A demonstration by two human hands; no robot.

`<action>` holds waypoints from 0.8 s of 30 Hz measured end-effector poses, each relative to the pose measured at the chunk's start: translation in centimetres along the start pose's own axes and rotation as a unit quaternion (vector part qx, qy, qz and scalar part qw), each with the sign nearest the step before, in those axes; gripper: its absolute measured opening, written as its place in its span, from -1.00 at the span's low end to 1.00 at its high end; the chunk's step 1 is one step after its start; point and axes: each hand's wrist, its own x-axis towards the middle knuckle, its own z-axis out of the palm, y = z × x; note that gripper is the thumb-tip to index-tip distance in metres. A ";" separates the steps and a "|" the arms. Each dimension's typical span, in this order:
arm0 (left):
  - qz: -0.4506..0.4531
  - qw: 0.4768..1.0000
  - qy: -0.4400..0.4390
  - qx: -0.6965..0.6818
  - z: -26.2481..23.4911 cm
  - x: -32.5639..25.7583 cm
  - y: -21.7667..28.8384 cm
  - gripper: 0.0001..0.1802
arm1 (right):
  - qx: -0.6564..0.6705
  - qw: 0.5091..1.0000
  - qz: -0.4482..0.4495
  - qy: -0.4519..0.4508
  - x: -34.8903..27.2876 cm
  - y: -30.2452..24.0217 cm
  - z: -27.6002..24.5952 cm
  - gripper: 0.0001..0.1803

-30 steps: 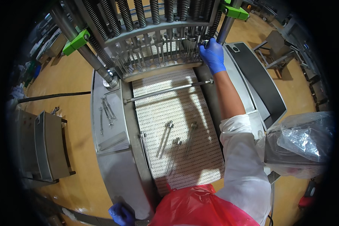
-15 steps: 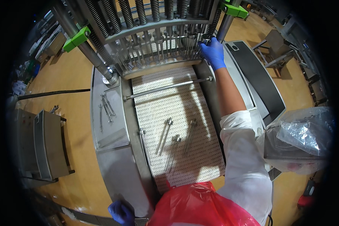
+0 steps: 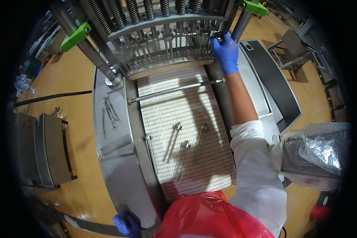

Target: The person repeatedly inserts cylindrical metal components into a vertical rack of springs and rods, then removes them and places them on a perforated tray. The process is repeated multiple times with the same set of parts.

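So the row of needles is up at the far end of the machine, standing upright in the rack, long axis up and down, running off to the left of the right hand. That's the relation that matters, imo: the row's right end is right beside the fingers, so the right hand is by far the nearer one. The needles point down toward the wooden-looking bar, with springs above.

Grip-wise, the fingers are bent in at the rack's right end, but the tips are hidden, so I can't tell if they're pinching anything.

Coming toward the wearer, a metal rod runs crosswise over the white belt. Beyond it are some loose needles, heads toward the rack, long axes mostly running lengthwise along the belt, a bit slanted.

Thin rods lie on the left side ledge. The left hand is way down at the near left corner, well apart from the rack, loosely curled. Can't tell if there's anything in it.
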 end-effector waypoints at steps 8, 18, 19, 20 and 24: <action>-0.029 1.000 0.010 -0.006 0.3 -1.2 -1.4 -0.85 | -0.049 0.998 0.005 -0.028 0.1 2.1 1.7 -0.72; -0.052 0.998 -0.011 -0.027 -0.5 -1.1 -0.5 -0.82 | 0.590 0.708 0.381 -0.072 -6.7 -1.0 -4.2 -0.85; -0.048 0.998 -0.011 -0.028 -0.6 -1.1 -0.5 -0.83 | 0.626 0.660 0.402 -0.107 -7.2 0.7 -2.7 -0.86; -0.043 0.999 -0.012 -0.030 -0.6 -1.0 -0.4 -0.83 | 0.658 0.609 0.420 -0.139 -7.5 2.5 -1.1 -0.86; -0.060 0.997 -0.010 -0.048 -0.2 -2.0 -1.4 -0.87 | 0.699 0.501 0.508 -0.057 -5.7 1.9 1.0 -0.89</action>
